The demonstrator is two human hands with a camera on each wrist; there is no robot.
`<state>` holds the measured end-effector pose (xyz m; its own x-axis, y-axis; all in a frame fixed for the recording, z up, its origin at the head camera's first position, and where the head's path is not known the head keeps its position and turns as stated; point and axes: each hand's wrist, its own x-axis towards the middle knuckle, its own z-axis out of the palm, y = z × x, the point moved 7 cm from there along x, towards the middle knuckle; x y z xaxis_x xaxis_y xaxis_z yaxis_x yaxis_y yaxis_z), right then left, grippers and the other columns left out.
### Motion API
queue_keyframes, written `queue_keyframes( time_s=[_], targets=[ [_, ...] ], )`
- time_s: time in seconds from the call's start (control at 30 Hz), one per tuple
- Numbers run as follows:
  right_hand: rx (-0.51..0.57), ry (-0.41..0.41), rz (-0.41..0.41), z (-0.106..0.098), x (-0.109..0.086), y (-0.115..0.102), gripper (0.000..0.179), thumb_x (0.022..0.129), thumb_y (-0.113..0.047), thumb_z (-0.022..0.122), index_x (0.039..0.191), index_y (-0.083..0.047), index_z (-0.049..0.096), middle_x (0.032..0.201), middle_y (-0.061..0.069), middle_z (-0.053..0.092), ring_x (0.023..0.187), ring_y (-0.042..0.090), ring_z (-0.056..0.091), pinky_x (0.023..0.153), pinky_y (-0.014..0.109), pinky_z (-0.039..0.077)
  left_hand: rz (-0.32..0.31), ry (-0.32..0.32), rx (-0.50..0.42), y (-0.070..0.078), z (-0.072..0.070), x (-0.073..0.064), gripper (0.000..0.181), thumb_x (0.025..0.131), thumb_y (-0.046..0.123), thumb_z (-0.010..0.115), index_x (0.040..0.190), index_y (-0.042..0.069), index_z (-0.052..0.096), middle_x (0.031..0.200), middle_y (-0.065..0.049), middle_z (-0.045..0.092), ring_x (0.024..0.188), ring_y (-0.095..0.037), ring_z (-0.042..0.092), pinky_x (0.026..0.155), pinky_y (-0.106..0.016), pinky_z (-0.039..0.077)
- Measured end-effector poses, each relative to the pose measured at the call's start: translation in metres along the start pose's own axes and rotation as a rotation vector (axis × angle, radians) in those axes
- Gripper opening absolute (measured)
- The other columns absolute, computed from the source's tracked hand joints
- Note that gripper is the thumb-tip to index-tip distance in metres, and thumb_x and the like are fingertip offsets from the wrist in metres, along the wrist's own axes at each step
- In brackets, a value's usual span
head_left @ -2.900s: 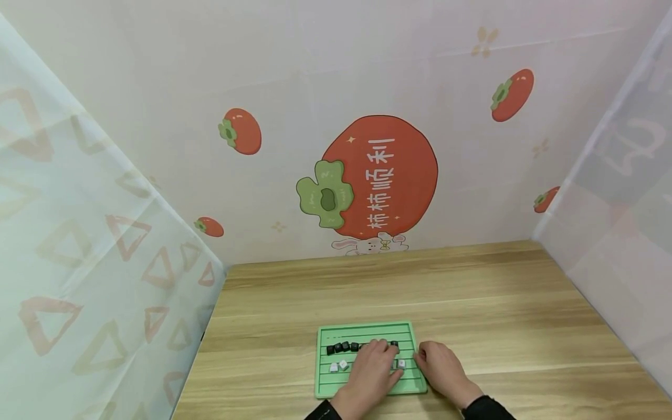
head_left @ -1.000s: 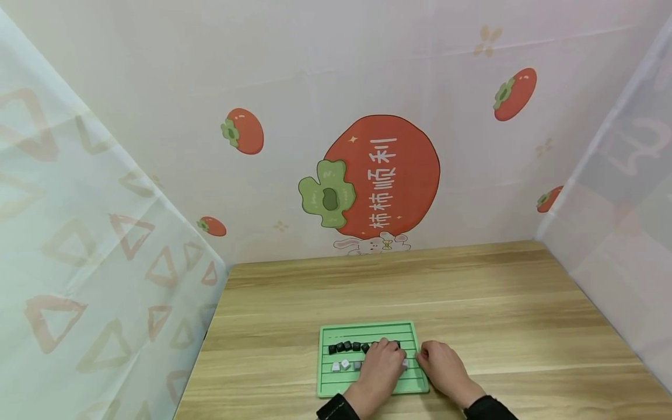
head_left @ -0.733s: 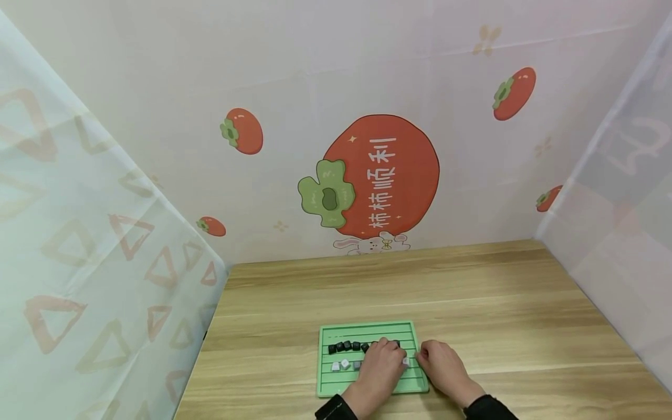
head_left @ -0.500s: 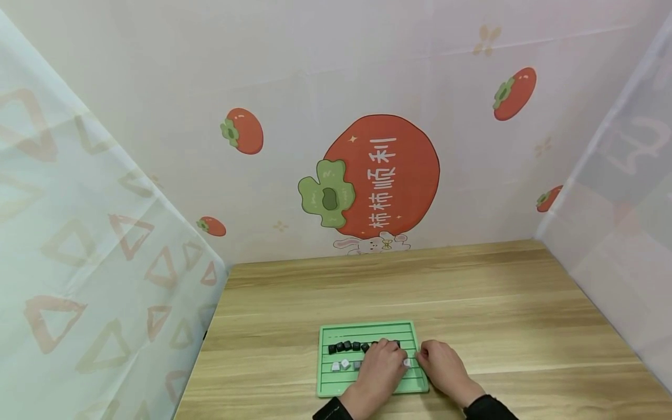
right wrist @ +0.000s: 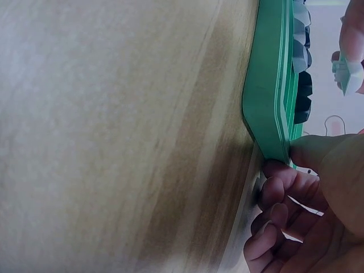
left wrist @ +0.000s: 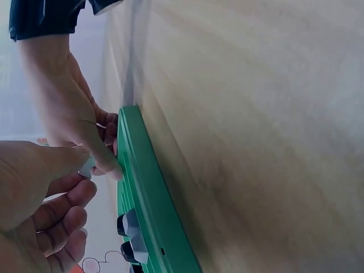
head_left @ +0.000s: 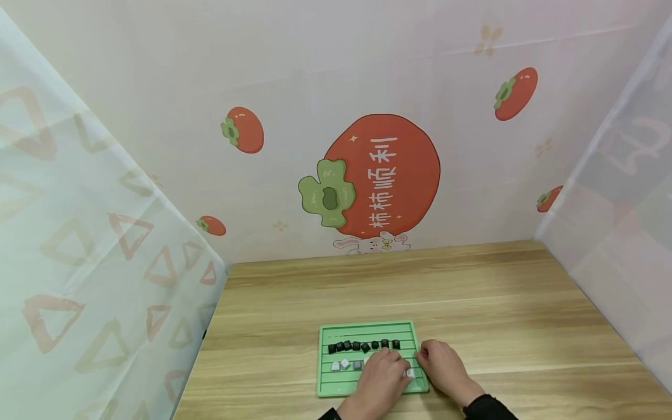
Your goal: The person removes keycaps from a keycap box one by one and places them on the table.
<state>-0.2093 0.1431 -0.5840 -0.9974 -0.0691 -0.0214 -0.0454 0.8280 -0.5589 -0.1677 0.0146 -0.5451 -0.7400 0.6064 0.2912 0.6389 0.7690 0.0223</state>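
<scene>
A pale green ridged tray (head_left: 336, 388) lies on the table, bearing a row of black keycaps (head_left: 347, 345) and, nearer me, a row of white and grey keycaps (head_left: 345, 364). Over the tray's right part, my left hand (head_left: 382, 376) pinches a white keycap (left wrist: 87, 166) between thumb and index finger; its other fingers are loosely curled. In the right wrist view that keycap (right wrist: 348, 74) hangs above the tray, its hollow underside partly showing. My right hand (head_left: 445, 367) grips the tray's right edge with thumb and fingers. Part of the white row is hidden behind my left hand.
The wooden table (head_left: 273, 315) extends around the tray. A white cloth wall (head_left: 283, 116) with persimmon prints rises behind it, and printed cloth panels (head_left: 121, 262) close off both sides.
My left hand has drawn back toward me from the black row, which now shows fully. A white keycap is now visible at its fingertips. My right hand has stayed on the tray's edge.
</scene>
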Motion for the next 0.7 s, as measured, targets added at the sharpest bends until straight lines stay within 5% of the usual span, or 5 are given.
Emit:
queue_keyframes(
  time_s=[0.7],
  targets=[
    [0.007, 0.015, -0.008, -0.001, 0.001, -0.001, 0.042, 0.088, -0.009, 0.070, 0.058, -0.016, 0.042, 0.057, -0.007, 0.031, 0.053, 0.008, 0.031, 0.052, 0.022, 0.024, 0.033, -0.111, -0.123, 0.011, 0.015, -0.013, 0.013, 0.089, 0.038, 0.076, 0.093, 0.026, 0.078, 0.087, 0.015, 0.068, 0.081, -0.001, 0.055, 0.075, -0.016, 0.044]
  ],
)
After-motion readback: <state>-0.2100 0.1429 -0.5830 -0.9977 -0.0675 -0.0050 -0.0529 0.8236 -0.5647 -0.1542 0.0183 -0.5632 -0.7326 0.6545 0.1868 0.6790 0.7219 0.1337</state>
